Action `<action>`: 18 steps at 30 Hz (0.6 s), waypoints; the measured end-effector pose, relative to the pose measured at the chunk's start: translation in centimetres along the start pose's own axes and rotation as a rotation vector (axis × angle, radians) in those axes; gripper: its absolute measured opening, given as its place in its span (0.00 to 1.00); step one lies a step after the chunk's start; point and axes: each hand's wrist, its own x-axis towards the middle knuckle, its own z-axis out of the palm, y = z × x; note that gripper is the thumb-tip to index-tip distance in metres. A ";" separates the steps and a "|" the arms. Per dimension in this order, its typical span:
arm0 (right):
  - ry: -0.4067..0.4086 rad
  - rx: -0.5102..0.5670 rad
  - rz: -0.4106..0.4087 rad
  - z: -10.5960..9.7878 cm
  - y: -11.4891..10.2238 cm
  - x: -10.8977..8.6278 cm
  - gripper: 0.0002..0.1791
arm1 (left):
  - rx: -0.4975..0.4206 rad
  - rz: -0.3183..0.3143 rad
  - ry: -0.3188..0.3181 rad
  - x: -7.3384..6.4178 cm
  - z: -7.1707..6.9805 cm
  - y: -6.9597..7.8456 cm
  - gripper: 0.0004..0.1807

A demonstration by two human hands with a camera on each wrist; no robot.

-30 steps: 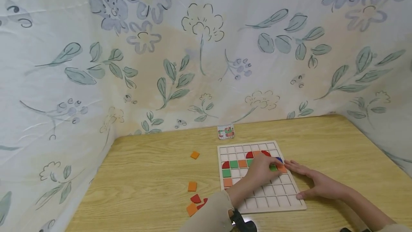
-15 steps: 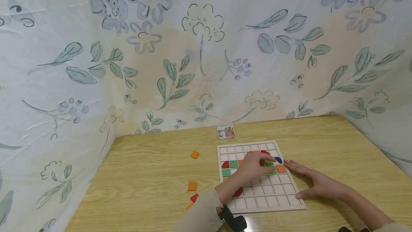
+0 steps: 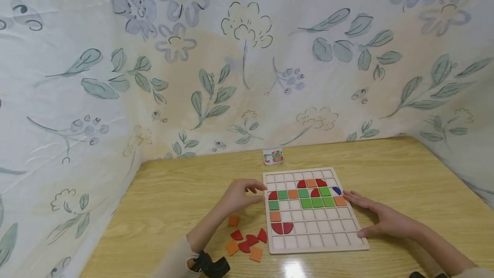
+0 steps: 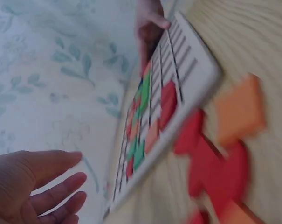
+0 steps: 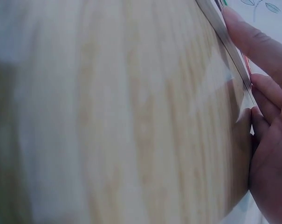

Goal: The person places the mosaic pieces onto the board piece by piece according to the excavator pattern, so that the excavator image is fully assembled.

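Note:
My left hand (image 3: 239,195) hovers at the board's left edge, thumb and fingers apart and slightly curled around nothing. In the left wrist view, that same hand (image 4: 36,184) shows bare fingertips. The pale gridded wooden board (image 3: 322,227) carries red quarter-circle pieces (image 3: 287,228), green squares (image 3: 317,202), several orange squares (image 3: 293,194) and one blue quarter-circle piece (image 3: 337,191) at the right side. My right hand (image 3: 380,216) rests along the board's right edge, thumb and fingers spread. From the right wrist, the right hand's thumb (image 5: 257,44) shows at the board's edge.
Left of the board lie loose red quarter-circle pieces (image 3: 251,239) and orange squares (image 3: 256,254). Another orange square (image 3: 233,221) is near my left forearm. A small printed card (image 3: 272,156) stands behind the board. Floral cloth (image 3: 247,76) hangs behind the wooden table (image 3: 173,209).
My left hand has drawn back leftwards from the board's right side, uncovering the placed pieces. The blue piece stays in its cell at the right. My right hand has kept its place.

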 end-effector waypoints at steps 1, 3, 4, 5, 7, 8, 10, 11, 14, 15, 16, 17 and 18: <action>0.006 0.000 0.006 0.0 0.0 0.0 0.47 | 0.002 -0.013 0.000 -0.8 -0.4 -0.4 0.12; 0.003 0.025 -0.004 0.1 0.0 0.1 0.47 | 0.006 -0.035 -0.013 -2.4 -1.0 -1.2 0.10; 0.002 0.037 -0.007 0.1 0.0 0.1 0.47 | 0.009 -0.041 -0.023 -3.2 -1.2 -1.5 0.09; 0.000 0.052 -0.011 0.1 0.0 0.1 0.47 | 0.010 -0.040 -0.035 -4.0 -1.3 -1.8 0.08; -0.001 0.069 -0.003 0.0 0.0 0.0 0.47 | 0.026 -0.038 -0.052 -5.4 -1.2 -2.4 0.06; -0.001 0.065 -0.008 0.0 0.0 0.0 0.47 | 0.032 -0.042 -0.055 -6.0 -1.2 -2.6 0.06; 0.004 0.048 -0.009 0.0 0.0 -0.1 0.47 | 0.055 -0.041 -0.050 -7.1 -0.9 -2.9 0.06; 0.007 0.046 -0.011 0.0 0.0 -0.1 0.47 | 0.062 -0.041 -0.045 -7.6 -0.8 -3.0 0.06; 0.013 0.059 -0.012 0.0 0.1 -0.1 0.47 | 0.060 -0.040 -0.033 -8.4 -0.3 -3.5 0.05; 0.013 0.069 -0.011 0.1 0.0 -0.1 0.47 | 0.055 -0.033 -0.031 -8.5 -0.1 -3.7 0.05; 0.011 0.072 -0.012 0.1 0.0 -0.1 0.47 | 0.048 -0.025 -0.025 -8.6 0.1 -3.9 0.04; 0.009 0.081 -0.010 0.1 0.0 -0.1 0.47 | 0.035 -0.025 -0.021 -8.6 0.2 -4.1 0.03; 0.006 0.078 -0.006 0.1 0.0 -0.1 0.47 | 0.024 -0.023 -0.015 -8.5 0.3 -4.2 0.02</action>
